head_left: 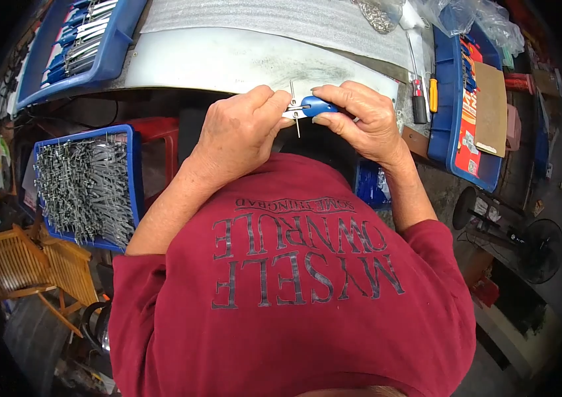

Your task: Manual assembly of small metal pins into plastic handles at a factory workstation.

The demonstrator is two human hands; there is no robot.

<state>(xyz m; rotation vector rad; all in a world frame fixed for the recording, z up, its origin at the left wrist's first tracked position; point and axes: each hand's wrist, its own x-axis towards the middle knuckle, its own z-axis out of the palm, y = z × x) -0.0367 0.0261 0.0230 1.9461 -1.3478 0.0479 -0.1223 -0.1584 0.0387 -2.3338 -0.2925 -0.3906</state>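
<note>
Near the table's front edge, both my hands hold one small blue-handled metal tool. My right hand pinches its blue handle between thumb and fingers. The fingers of my left hand are closed on the pale metal end. A thin metal rod stands crosswise there, sticking out above and below the fingertips. What lies under the left fingers is hidden.
The white-topped table bears a foam sheet. At right lie a black-handled screwdriver and a yellow-handled tool. Blue bins hold metal parts, blue-handled tools and cardboard.
</note>
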